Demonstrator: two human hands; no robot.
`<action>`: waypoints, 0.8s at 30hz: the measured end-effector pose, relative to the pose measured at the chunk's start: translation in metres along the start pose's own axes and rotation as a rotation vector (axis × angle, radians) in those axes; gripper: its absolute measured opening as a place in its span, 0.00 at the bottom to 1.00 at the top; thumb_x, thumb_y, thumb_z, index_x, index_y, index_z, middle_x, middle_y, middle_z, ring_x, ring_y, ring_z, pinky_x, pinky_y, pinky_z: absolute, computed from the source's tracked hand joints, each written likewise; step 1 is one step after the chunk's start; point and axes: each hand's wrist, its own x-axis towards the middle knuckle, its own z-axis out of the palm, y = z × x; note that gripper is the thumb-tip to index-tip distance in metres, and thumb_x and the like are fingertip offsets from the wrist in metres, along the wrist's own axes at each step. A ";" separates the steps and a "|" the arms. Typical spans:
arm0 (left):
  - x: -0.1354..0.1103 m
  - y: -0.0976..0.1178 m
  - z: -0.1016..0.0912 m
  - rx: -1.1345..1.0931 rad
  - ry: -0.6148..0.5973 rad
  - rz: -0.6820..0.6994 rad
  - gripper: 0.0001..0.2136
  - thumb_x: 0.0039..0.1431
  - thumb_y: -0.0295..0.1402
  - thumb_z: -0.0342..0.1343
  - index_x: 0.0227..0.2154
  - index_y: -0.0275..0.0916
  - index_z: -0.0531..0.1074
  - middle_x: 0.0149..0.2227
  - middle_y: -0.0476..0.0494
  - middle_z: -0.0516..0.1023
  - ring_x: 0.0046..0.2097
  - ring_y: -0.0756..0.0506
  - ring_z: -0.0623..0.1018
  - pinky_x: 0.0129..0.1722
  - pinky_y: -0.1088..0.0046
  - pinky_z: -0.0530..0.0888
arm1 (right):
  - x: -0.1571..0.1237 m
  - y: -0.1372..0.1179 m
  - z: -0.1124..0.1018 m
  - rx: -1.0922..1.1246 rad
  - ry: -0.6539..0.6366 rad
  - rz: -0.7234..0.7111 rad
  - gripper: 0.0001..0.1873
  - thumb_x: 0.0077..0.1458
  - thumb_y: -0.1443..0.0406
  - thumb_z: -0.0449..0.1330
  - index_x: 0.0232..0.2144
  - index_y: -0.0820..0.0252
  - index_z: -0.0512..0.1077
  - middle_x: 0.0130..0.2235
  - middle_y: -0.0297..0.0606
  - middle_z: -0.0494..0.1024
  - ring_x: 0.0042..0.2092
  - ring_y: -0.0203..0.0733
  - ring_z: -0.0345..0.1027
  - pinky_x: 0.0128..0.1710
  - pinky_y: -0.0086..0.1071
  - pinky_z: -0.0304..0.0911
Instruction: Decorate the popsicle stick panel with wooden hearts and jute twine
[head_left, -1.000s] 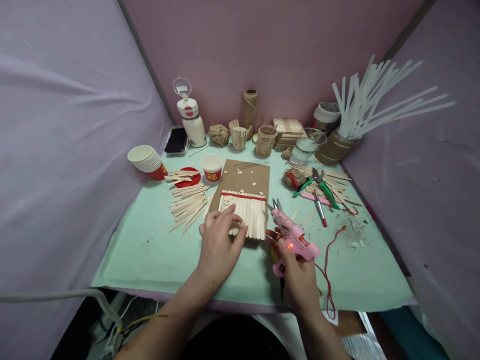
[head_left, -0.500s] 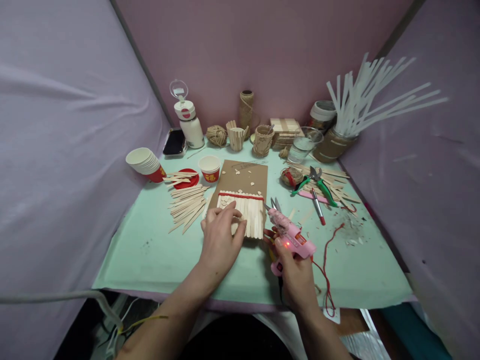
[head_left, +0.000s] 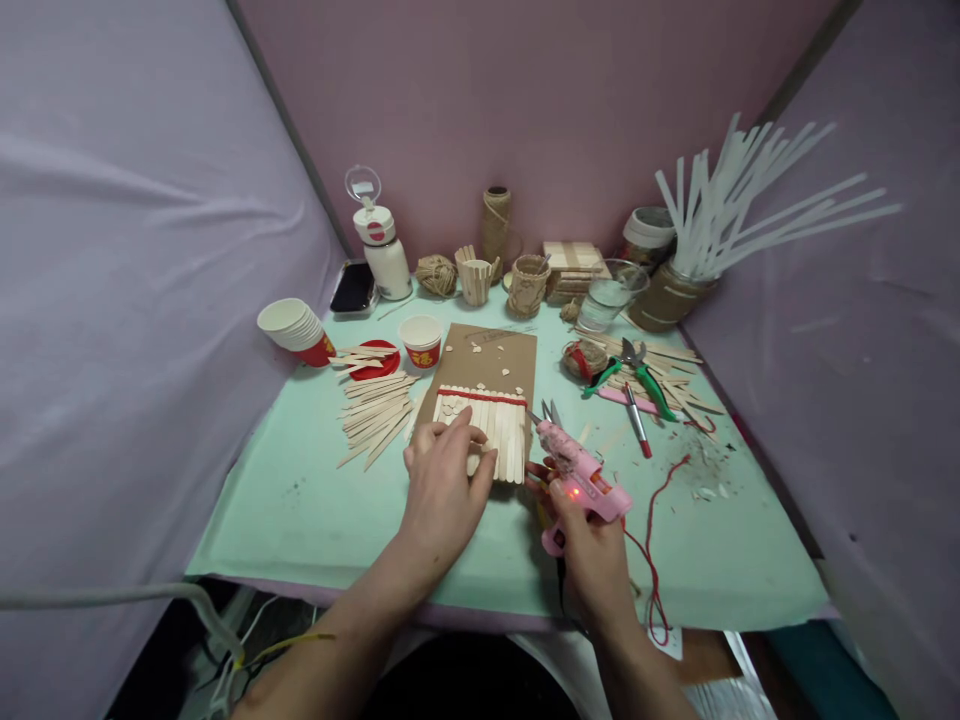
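My right hand (head_left: 589,545) grips a pink hot-glue gun (head_left: 581,475) with a lit red lamp, its nozzle pointing up-left toward small snips (head_left: 546,412). My left hand (head_left: 442,480) rests with fingers curled on the lower left of a panel of pale craft sticks (head_left: 495,430) with a red cord across its top. The panel lies on a brown cardboard sheet (head_left: 491,355) on the mint-green table cover (head_left: 300,490).
Loose craft sticks (head_left: 375,405) lie left of the panel, with paper cups (head_left: 294,328), a red lid (head_left: 375,358) and a small cup (head_left: 421,340). Green pliers (head_left: 637,370), a pen (head_left: 637,420) and red string (head_left: 652,530) lie right. Twine spools, jars and white strips (head_left: 735,200) line the back.
The view shifts slightly. My left hand's fingers shift a little on the stick panel, and the glue gun edges slightly left toward it.
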 end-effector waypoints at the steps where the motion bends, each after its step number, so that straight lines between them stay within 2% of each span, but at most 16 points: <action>1: 0.000 0.001 0.000 0.004 0.000 -0.002 0.03 0.61 0.32 0.54 0.37 0.40 0.70 0.60 0.38 0.70 0.51 0.36 0.67 0.47 0.52 0.64 | 0.000 0.000 0.000 -0.003 -0.001 0.011 0.30 0.54 0.52 0.63 0.57 0.54 0.69 0.47 0.43 0.80 0.27 0.38 0.72 0.23 0.30 0.65; 4: 0.001 0.002 0.000 0.016 0.010 -0.001 0.03 0.61 0.31 0.54 0.37 0.40 0.70 0.59 0.38 0.71 0.51 0.36 0.68 0.48 0.51 0.64 | 0.000 -0.002 -0.001 0.001 0.000 0.027 0.31 0.53 0.51 0.63 0.57 0.56 0.69 0.47 0.44 0.80 0.28 0.39 0.72 0.19 0.28 0.61; 8: 0.001 0.002 0.001 0.031 0.013 0.000 0.03 0.61 0.31 0.54 0.36 0.40 0.71 0.59 0.38 0.71 0.51 0.36 0.68 0.48 0.51 0.64 | 0.000 -0.004 0.000 0.002 -0.003 0.016 0.30 0.53 0.51 0.64 0.55 0.57 0.71 0.46 0.44 0.81 0.28 0.39 0.72 0.19 0.27 0.60; 14: -0.001 0.001 0.002 0.035 -0.001 -0.014 0.04 0.61 0.33 0.53 0.36 0.40 0.71 0.58 0.37 0.71 0.50 0.35 0.68 0.46 0.51 0.66 | 0.000 -0.004 0.000 0.005 -0.017 0.010 0.31 0.54 0.51 0.63 0.57 0.55 0.69 0.47 0.43 0.80 0.25 0.36 0.69 0.16 0.27 0.56; 19: -0.006 0.002 0.001 0.016 -0.001 -0.012 0.03 0.61 0.32 0.54 0.36 0.40 0.71 0.59 0.39 0.71 0.52 0.36 0.67 0.49 0.51 0.64 | 0.000 -0.003 0.000 0.007 -0.032 0.009 0.31 0.55 0.52 0.63 0.58 0.54 0.67 0.47 0.42 0.80 0.23 0.34 0.67 0.16 0.27 0.54; 24: -0.011 0.005 0.000 0.005 -0.021 -0.009 0.04 0.62 0.32 0.53 0.36 0.40 0.71 0.59 0.39 0.71 0.51 0.36 0.68 0.48 0.51 0.64 | -0.001 -0.001 0.000 0.030 -0.019 0.017 0.26 0.54 0.52 0.63 0.52 0.55 0.73 0.45 0.42 0.81 0.26 0.36 0.70 0.16 0.27 0.55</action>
